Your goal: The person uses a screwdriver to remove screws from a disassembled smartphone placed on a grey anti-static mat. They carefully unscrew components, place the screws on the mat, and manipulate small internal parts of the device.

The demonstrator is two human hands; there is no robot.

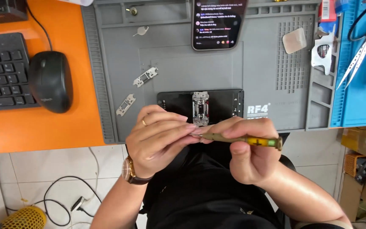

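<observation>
My right hand (250, 148) grips a slim olive-green screwdriver (246, 139) held level in front of my lap. Fingers of my left hand (159, 138) pinch its metal tip (195, 135). Whether a small part sits between those fingertips is hidden. Just beyond my hands an opened black phone (178, 104) lies on the grey work mat (259, 80), with a small metal module (201, 108) standing on its middle. Two loose metal brackets (145, 77) (126, 104) lie to its left.
A second phone (219, 23) with a lit screen rests at the mat's far edge. A black mouse (51, 80) and keyboard (1, 72) sit on the orange desk at left. Tweezers (361, 53) lie on a blue mat at right. Cables trail on the tiled floor.
</observation>
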